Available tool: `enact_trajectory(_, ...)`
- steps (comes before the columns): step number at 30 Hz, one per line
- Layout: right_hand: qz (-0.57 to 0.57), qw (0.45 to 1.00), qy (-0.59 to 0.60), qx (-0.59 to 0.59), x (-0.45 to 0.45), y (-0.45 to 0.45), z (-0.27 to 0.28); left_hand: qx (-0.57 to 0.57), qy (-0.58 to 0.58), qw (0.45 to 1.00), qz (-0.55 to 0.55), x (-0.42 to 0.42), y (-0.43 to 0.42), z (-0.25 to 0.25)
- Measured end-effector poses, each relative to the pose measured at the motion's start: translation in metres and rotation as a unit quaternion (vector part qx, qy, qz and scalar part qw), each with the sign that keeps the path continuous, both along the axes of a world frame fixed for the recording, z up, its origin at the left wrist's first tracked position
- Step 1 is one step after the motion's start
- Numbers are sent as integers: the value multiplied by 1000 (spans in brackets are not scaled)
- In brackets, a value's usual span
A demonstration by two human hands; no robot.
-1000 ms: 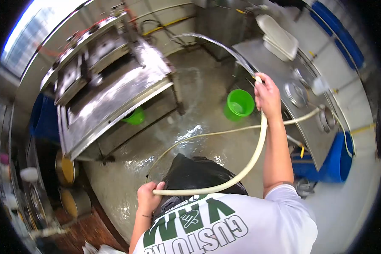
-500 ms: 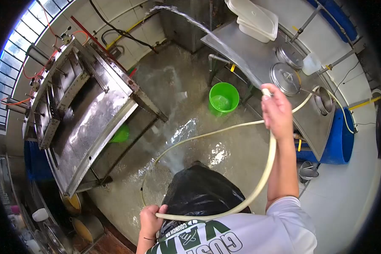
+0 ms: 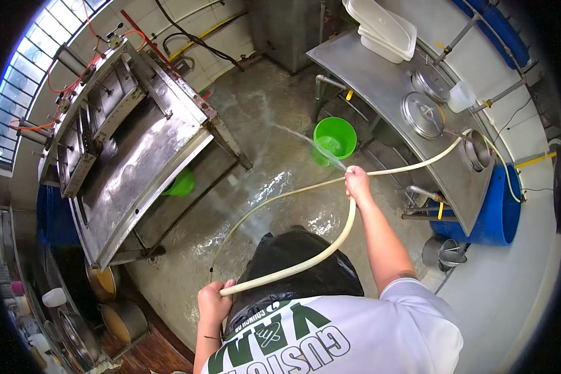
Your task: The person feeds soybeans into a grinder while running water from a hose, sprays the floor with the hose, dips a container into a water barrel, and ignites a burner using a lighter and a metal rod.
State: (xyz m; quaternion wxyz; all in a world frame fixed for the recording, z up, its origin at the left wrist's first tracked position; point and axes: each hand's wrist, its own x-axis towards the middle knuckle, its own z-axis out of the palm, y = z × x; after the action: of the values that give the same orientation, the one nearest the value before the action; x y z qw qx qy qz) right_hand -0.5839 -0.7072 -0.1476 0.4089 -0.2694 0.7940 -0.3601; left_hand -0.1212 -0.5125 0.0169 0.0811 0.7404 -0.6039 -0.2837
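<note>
White shirt (image 3: 411, 324): "COUNCILOR", outlined "GUST"; large green letters partly hidden.

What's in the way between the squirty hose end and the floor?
Nothing visible blocks the hose in the right grip. Its water crosses the green bucket in this view, but I can't tell whether it passes over it or beside it.

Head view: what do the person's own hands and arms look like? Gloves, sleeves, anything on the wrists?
No gloves on left hand or right hand. Thin dark band at the left wrist; none visible on the right. White short sleeve on the right arm, ending near the elbow; left sleeve not clearly visible.
</note>
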Motion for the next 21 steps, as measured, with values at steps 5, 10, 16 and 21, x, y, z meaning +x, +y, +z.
enact_trajectory(5, 7, 999, -46, 8, 18, 18, 3, 9, -8, 1000, -10, 14, 9, 0)
enact_trajectory(10, 123, 978, -110, 127, 49, 58, -32, 2, 7, 1000, -6, 30, 18, 3)
enact_trajectory(16, 140, 963, -143, 179, 93, 80, -26, 2, 16, 1000, 16, 55, 31, 10)
enact_trajectory(21, 140, 964, -144, 177, 102, 89, -32, 11, 30, 999, 28, 67, 43, 7)
